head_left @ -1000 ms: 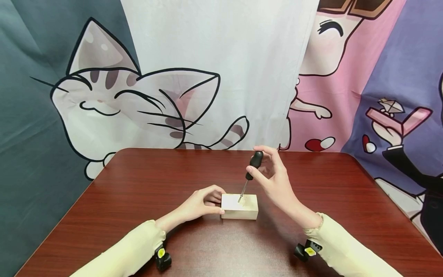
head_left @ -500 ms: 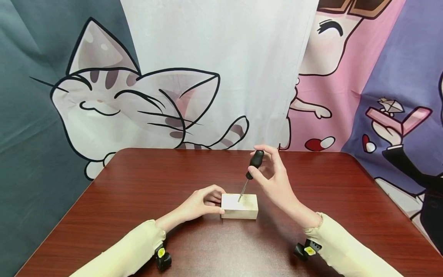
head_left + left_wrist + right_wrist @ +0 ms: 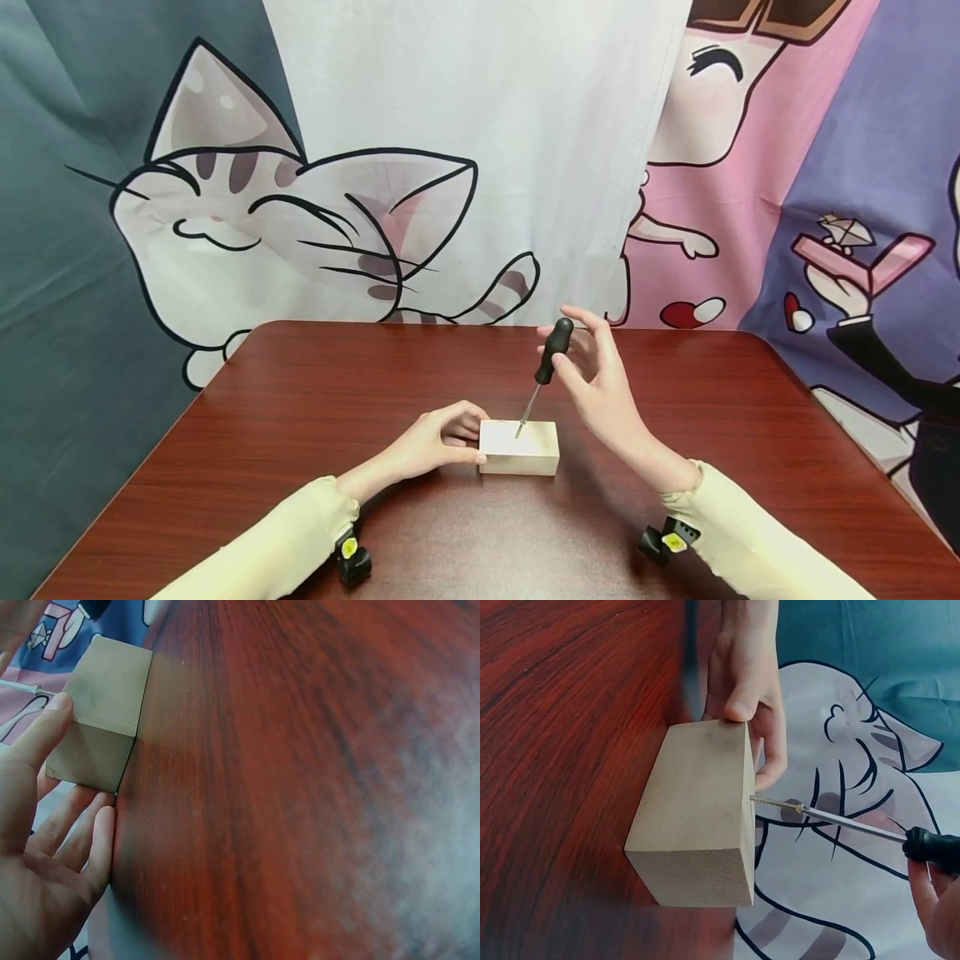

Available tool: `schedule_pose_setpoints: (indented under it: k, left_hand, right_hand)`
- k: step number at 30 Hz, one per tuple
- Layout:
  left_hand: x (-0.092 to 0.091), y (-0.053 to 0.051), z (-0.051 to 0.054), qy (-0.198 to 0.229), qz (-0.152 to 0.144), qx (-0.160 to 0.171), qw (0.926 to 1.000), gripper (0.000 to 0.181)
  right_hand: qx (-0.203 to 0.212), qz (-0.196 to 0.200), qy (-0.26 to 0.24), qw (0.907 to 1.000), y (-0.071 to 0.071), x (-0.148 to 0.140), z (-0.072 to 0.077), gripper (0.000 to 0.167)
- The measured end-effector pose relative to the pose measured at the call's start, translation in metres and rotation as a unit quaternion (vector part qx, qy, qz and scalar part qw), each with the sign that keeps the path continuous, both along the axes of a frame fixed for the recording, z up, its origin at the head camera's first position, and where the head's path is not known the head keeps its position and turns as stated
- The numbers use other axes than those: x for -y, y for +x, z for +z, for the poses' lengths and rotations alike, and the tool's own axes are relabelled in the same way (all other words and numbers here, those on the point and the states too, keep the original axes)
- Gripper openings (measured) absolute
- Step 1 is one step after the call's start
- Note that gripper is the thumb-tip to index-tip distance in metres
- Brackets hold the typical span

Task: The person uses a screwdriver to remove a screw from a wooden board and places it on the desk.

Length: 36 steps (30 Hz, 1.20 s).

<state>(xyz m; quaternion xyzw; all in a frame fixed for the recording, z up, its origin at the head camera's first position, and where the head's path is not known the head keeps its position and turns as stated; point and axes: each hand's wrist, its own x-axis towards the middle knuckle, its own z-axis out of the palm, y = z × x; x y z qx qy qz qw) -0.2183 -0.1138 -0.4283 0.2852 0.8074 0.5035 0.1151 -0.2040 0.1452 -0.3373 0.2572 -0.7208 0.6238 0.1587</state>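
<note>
A pale wooden block lies on the table in the head view. My left hand holds its left end, thumb on the near side and fingers behind. In my right hand is a screwdriver with a black handle, gripped between thumb and fingers, the index finger raised along the top. The screwdriver leans, its handle up and to the right. In the right wrist view its metal shaft meets the head of a brass-coloured screw, whose point is in the block's top face. The left wrist view shows my left thumb against the block.
The reddish-brown wooden table spreads around the block. Behind its far edge hangs a cloth backdrop printed with a cartoon cat and figures. Black wrist cameras are strapped below both pale yellow sleeves.
My right hand has shifted slightly up and right, its index finger lifting and its grip on the screwdriver turning. The handle tilts a little further right. Left hand and block stay put.
</note>
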Motion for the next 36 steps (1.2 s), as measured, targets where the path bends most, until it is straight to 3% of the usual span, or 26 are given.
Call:
schedule_pose_setpoints:
  k: [5, 13, 25, 32, 36]
  left_hand:
    - [0.0001, 0.0001, -0.0005, 0.001, 0.001, 0.001, 1.0000, 0.047]
    - [-0.0007, -0.0004, -0.0008, 0.005, -0.002, -0.004, 1.0000, 0.047]
    - [-0.0002, 0.0006, -0.0011, 0.005, 0.000, 0.001, 1.0000, 0.046]
    - [-0.0003, 0.0005, -0.0002, 0.007, 0.000, 0.005, 1.0000, 0.046]
    - [-0.0002, 0.0005, 0.0003, 0.007, -0.001, 0.003, 1.0000, 0.046]
  right_hand:
    - [-0.004, -0.001, -0.008, 1.0000, -0.0003, 0.0021, -0.0013, 0.052]
    - [-0.008, -0.049, 0.010, 0.9987, -0.0004, 0.0054, -0.0037, 0.058]
    - [-0.008, 0.016, 0.003, 0.9998, 0.0018, 0.0048, -0.0017, 0.059]
    - [-0.020, -0.055, 0.028, 0.9979, 0.0029, 0.0065, -0.0004, 0.056]
    - [-0.019, -0.055, 0.023, 0.9981, 0.0027, 0.0066, 0.0003, 0.055]
